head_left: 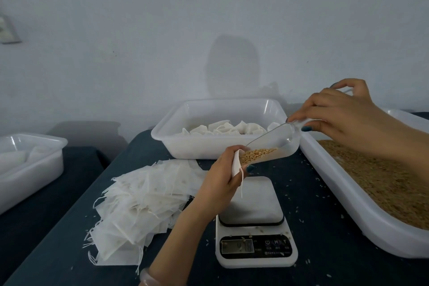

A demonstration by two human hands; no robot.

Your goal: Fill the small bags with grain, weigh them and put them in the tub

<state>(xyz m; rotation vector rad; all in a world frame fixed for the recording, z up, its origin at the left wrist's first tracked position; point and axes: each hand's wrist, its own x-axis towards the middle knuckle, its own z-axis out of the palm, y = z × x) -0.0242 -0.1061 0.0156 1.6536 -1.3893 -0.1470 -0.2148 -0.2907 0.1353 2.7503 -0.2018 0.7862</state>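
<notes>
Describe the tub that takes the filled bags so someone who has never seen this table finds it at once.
On the dark table, look past the scale to the far edge by the wall. The tub there is white, squarish and deep. Unlike the long tray of loose grain to the right, it holds small filled bags.

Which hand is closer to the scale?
Left. The left hand holds a small bag just above the scale; the right hand is higher and farther back, gripping the scoop.

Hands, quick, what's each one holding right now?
Left hand: grips a small bag at its mouth.
Right hand: holds the clear scoop, tipped into it.
</notes>
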